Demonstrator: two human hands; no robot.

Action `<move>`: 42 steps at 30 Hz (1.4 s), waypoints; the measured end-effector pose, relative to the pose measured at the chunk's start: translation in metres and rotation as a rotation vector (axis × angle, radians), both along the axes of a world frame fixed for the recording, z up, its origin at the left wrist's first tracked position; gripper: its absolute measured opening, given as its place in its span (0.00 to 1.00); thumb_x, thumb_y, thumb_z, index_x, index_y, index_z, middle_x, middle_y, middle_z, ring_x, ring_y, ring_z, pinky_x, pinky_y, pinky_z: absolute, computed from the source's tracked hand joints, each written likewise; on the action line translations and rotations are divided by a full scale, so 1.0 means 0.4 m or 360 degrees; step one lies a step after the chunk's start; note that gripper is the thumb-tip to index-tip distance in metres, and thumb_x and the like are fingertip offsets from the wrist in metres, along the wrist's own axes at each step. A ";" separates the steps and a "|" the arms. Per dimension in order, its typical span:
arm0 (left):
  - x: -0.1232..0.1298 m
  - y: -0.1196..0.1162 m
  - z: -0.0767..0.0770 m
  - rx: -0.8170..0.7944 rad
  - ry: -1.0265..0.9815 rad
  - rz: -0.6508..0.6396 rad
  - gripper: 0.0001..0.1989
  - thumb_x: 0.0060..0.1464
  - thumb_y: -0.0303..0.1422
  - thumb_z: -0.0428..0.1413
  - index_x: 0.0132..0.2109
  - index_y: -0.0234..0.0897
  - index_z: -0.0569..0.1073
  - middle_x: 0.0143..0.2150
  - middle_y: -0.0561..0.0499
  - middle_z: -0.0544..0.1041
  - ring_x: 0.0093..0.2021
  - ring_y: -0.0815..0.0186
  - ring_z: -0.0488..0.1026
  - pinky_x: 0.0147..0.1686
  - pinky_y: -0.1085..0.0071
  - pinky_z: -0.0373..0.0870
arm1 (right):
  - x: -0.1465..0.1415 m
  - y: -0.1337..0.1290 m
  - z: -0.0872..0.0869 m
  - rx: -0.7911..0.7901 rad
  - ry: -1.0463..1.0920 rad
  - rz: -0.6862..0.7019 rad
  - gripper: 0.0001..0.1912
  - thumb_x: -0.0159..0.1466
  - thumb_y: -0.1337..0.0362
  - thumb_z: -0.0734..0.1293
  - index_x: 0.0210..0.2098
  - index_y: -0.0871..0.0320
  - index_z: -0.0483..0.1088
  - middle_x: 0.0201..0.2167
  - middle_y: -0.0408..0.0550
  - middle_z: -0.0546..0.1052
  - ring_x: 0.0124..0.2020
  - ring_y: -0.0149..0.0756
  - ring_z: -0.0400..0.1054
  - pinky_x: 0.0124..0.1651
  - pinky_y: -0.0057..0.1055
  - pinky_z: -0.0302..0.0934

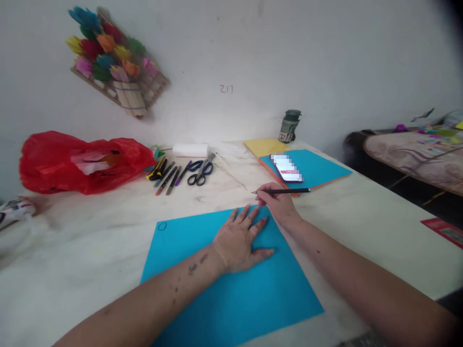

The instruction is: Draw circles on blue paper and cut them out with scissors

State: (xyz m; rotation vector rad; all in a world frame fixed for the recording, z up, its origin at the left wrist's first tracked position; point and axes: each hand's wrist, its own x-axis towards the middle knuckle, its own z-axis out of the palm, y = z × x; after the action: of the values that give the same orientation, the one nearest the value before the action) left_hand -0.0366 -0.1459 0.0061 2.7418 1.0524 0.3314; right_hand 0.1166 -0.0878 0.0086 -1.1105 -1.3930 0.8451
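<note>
Blue sheet point(238, 299): lies flat on the pale table point(72, 270) directly in front of me, its lower part running out of view at the bottom edge.
My left hand point(237, 243): palm down on the sheet's upper part, fingers spread wide, gripping nothing.
Drawn mark: a small dark circle point(162, 226) in the sheet's far left corner.
My right hand point(278, 205): at the sheet's far right corner, fingers pinched narrow around a black pen point(300, 191). The pen lies almost level, tip to the left; I cannot tell whether the tip touches anything.
Red paper point(444, 232): on the table toward the right edge of view.
Tools beyond the sheet: markers point(173, 180) side by side, scissors point(207, 168) with dark blue and black handles, and a thin stick point(231, 171).
Red plastic bag point(87, 166): crumpled, its mouth gaping, left of the markers.
Phone point(287, 168): screen lit, resting on a stack of coloured paper point(321, 164), blue uppermost, with yellow and orange showing at the edges.
White roll point(190, 150): lying behind the scissors.
Grey-green container point(289, 126): upright behind the stack, near the wall point(224, 38).
Patterned bed point(415, 154): off to the right, beyond the table.
Wall decorations: bright artificial flowers point(108, 53) on a tilted lattice, and a handwritten "217" point(226, 89) in red.
</note>
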 end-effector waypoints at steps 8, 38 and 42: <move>0.022 -0.022 0.002 0.0064 0.0046 0.0078 0.30 0.52 0.53 0.40 0.59 0.47 0.55 0.64 0.47 0.44 0.62 0.50 0.38 0.55 0.50 0.36 | 0.027 0.007 -0.003 -0.0149 -0.0003 0.0064 0.13 0.51 0.54 0.65 0.22 0.59 0.65 0.16 0.43 0.70 0.16 0.28 0.63 0.20 0.26 0.59; 0.039 -0.077 -0.004 0.0164 0.0095 0.0417 0.28 0.51 0.54 0.38 0.56 0.51 0.61 0.59 0.42 0.55 0.59 0.43 0.46 0.52 0.48 0.47 | 0.068 -0.007 -0.034 0.0038 -0.0539 0.0117 0.14 0.57 0.53 0.59 0.24 0.57 0.64 0.19 0.44 0.71 0.26 0.34 0.66 0.33 0.30 0.58; 0.056 -0.089 -0.002 0.0251 0.0219 0.0497 0.27 0.52 0.52 0.40 0.56 0.48 0.62 0.56 0.39 0.60 0.56 0.42 0.53 0.49 0.49 0.52 | 0.064 -0.004 -0.039 0.0004 -0.0548 0.0135 0.14 0.57 0.53 0.58 0.25 0.57 0.64 0.20 0.44 0.72 0.26 0.34 0.67 0.33 0.30 0.58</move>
State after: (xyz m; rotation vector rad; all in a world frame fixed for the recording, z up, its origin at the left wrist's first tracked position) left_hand -0.0141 -0.1816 0.0053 2.7644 1.5599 0.2830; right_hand 0.1421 -0.0893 -0.0070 -1.2431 -1.7345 0.7336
